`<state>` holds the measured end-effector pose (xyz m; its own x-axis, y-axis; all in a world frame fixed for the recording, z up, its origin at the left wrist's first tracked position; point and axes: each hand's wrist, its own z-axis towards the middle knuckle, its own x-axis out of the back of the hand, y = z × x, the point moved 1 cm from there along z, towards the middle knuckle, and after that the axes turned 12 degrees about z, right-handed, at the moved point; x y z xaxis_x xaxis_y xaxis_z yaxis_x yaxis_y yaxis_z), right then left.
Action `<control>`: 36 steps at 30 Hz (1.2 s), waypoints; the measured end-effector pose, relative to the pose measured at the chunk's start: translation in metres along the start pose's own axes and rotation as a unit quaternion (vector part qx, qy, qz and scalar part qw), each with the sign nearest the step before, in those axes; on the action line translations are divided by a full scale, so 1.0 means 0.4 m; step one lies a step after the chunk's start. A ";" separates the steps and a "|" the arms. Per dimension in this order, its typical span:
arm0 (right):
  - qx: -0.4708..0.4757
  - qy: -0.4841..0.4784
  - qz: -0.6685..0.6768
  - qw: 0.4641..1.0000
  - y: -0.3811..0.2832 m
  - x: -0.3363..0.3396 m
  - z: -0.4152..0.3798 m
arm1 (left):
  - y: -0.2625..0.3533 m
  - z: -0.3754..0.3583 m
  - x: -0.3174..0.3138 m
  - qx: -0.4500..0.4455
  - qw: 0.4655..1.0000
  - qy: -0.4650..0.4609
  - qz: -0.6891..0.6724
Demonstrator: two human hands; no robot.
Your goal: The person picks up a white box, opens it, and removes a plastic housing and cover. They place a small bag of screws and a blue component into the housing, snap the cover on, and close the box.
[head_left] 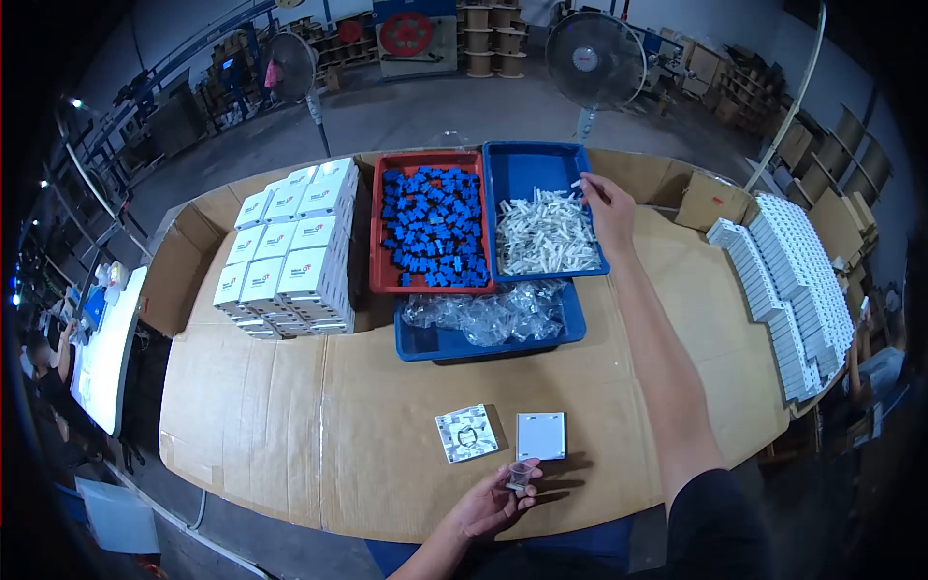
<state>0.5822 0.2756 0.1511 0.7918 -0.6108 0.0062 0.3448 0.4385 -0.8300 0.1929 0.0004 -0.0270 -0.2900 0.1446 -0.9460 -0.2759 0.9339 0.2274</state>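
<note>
My left hand is closed around a small clear plastic bag close to the table's front edge. Just beyond it lies an open white square box part, and to its left a white-and-grey patterned square piece with a dark loop on it. My right hand reaches over the right edge of the blue tray, its fingers pinching a small white sleeve. Many similar white sleeves are heaped in that tray below the fingers.
A red tray holds blue connectors. A second blue tray contains clear bags. White boxes are stacked at the left, and white casings at the right. Cardboard walls edge the table; fans stand behind.
</note>
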 end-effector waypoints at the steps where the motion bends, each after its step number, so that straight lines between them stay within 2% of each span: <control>1: -0.020 0.002 0.072 0.997 -0.059 0.006 -0.031 | 0.001 0.002 -0.003 -0.001 1.000 -0.001 -0.009; 3: -0.063 0.009 0.212 0.975 -0.160 0.022 -0.109 | -0.004 -0.004 -0.007 0.002 1.000 0.002 -0.029; 6: -0.063 0.005 0.302 0.951 -0.291 0.040 -0.213 | -0.002 -0.001 0.002 -0.014 0.999 -0.022 0.024; 9: -0.050 -0.011 0.307 0.950 -0.338 0.070 -0.276 | -0.002 -0.003 -0.009 -0.018 0.999 -0.018 0.040; 12: -0.092 -0.022 0.189 0.978 -0.318 0.098 -0.348 | -0.008 -0.002 -0.004 -0.013 1.000 0.014 0.024; 13: -0.117 -0.036 0.141 0.982 -0.298 0.105 -0.394 | -0.008 -0.002 -0.007 -0.018 1.000 0.000 0.008; 14: -0.166 -0.063 0.119 0.977 -0.279 0.113 -0.459 | -0.012 0.005 -0.002 -0.021 0.999 -0.025 -0.002; 15: -0.210 -0.092 0.098 0.968 -0.265 0.121 -0.520 | -0.003 -0.006 -0.032 -0.025 0.999 0.022 0.040; 16: -0.242 -0.125 0.077 0.959 -0.253 0.115 -0.562 | -0.007 -0.003 -0.018 -0.026 0.999 0.015 0.042; 21: -0.325 -0.174 0.105 0.924 -0.266 0.104 -0.808 | -0.013 -0.012 -0.013 -0.038 0.995 0.029 0.086; 30: -0.236 -0.361 -0.010 0.902 -0.348 0.088 -0.834 | -0.014 -0.009 -0.038 -0.053 0.994 0.042 0.091; 34: -0.289 -0.426 -0.058 0.856 -0.374 0.075 -0.802 | -0.014 -0.014 -0.049 -0.079 0.989 0.042 0.120; 36: -0.236 -0.468 -0.052 0.850 -0.372 0.070 -0.790 | -0.015 -0.015 -0.043 -0.076 0.988 0.033 0.130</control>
<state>0.3937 -0.0149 0.0984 0.9000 0.2586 0.3508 0.3713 -0.0338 -0.9279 0.1939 -0.0095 -0.0108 -0.4269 0.3473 -0.8350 -0.3175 0.8070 0.4979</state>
